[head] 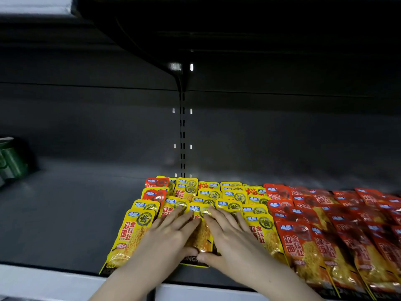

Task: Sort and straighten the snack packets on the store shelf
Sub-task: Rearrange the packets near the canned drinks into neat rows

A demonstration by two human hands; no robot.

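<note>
Yellow snack packets (pixel 235 196) lie in overlapping rows on the middle of the dark shelf (pixel 65 213). Red packets (pixel 321 224) fill the rows to their right. Two red packets (pixel 156 183) sit among the yellow ones at the back left. My left hand (pixel 167 233) and my right hand (pixel 227 235) lie flat with straight fingers on either side of one front yellow packet (pixel 200 233). Both thumbs meet at its lower edge. Another yellow packet (pixel 130 235) lies at the front left, slightly tilted.
Green cans (pixel 10 161) stand at the far left of the shelf. A slotted upright (pixel 182 135) runs down the back wall. The upper shelf (pixel 217 22) overhangs. A white price rail (pixel 43 283) lines the front edge.
</note>
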